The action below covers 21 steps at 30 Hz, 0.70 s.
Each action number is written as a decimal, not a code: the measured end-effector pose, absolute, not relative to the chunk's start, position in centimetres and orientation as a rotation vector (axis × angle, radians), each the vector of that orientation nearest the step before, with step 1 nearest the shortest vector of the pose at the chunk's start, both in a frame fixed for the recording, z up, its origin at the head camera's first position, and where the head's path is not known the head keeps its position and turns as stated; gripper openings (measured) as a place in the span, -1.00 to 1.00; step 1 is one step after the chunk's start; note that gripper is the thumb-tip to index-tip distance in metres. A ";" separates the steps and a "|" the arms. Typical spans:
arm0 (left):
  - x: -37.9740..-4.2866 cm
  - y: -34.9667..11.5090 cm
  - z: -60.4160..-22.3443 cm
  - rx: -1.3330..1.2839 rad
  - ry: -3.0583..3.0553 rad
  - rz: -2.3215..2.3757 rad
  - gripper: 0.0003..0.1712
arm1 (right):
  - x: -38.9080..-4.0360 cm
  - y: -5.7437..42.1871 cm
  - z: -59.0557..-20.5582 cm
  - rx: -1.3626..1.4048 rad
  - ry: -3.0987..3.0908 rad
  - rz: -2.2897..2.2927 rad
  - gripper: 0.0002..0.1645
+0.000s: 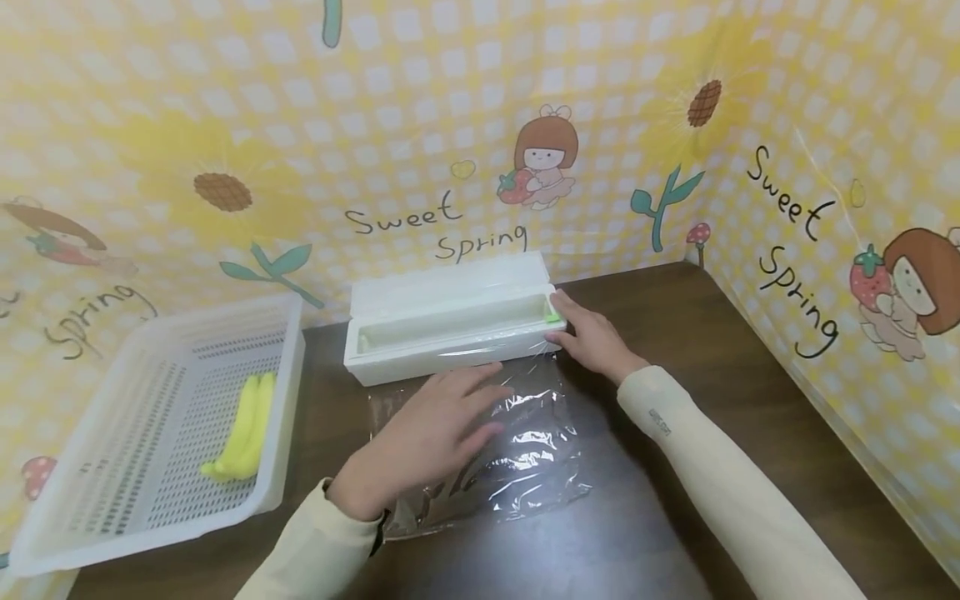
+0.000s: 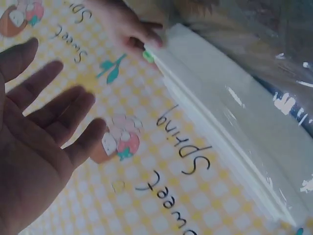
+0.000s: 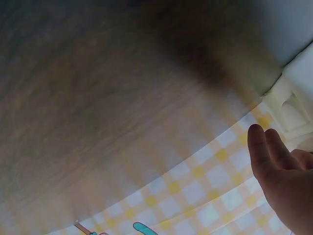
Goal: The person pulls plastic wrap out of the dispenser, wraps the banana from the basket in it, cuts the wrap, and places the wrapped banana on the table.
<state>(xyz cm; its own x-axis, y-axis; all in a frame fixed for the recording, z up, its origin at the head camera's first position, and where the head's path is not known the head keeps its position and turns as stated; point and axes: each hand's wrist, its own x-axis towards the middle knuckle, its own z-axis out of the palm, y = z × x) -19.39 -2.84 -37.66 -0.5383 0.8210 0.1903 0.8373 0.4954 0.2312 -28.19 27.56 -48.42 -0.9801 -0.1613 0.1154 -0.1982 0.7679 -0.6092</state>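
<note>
A long white cling film dispenser box [image 1: 457,348] lies at the back of the table with its lid [image 1: 450,283] raised. At its right end sits a small green piece [image 1: 553,317]. My right hand [image 1: 592,337] grips that end, thumb at the front and fingers at the far side. A sheet of clear film [image 1: 525,450] hangs from the box front and spreads over the table. Just in front of the box my left hand [image 1: 431,437] hovers over the film, fingers spread and holding nothing. In the left wrist view, its palm [image 2: 34,156] shows bare.
A white perforated basket [image 1: 288,417] stands on the left, with yellow bananas [image 1: 251,429] inside. Yellow checked cloth [image 1: 420,108] with printed figures and flowers walls off the back and right of the dark wooden table [image 1: 720,350].
</note>
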 end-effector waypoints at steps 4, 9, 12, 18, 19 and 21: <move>-20.4 -6.0 -36.4 -1.328 -2.811 -0.588 -0.52 | -28.2 27.0 -48.2 0.330 -2.891 1.021 -0.10; -22.8 -11.1 -35.4 -1.028 -2.962 -0.770 -0.55 | -27.8 28.6 -48.3 0.344 -2.904 1.010 -0.09; -25.2 -13.3 -35.5 -0.886 -3.040 -0.781 -0.54 | -27.1 30.6 -48.2 0.308 -2.922 0.984 -0.09; -30.5 -16.6 -36.8 -0.698 -3.152 -0.620 -0.50 | -25.4 34.0 -47.9 0.220 -2.937 0.936 -0.07; -31.2 -17.0 -37.1 -0.672 -3.173 -0.600 -0.50 | -25.2 34.3 -47.9 0.209 -2.941 0.933 -0.07; -32.4 -17.6 -37.7 -0.605 -3.231 -0.578 -0.48 | -24.9 35.0 -48.0 0.193 -2.945 0.923 -0.07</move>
